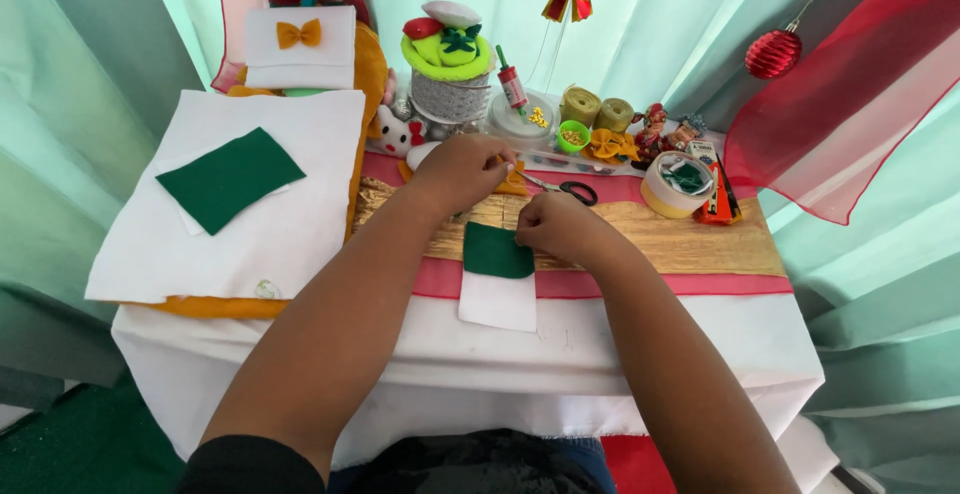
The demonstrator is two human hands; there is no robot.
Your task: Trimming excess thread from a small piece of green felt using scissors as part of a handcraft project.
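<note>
Craft table [640, 344], right hand [560, 226] perhaps pinching green felt [497, 251]

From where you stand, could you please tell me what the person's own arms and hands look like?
Both forearms are bare from the elbow down, with no gloves, watch or bracelet visible. The left hand and right hand show no rings that I can make out. A dark, black-looking short sleeve covers the left upper arm; the right sleeve is out of view.
</note>
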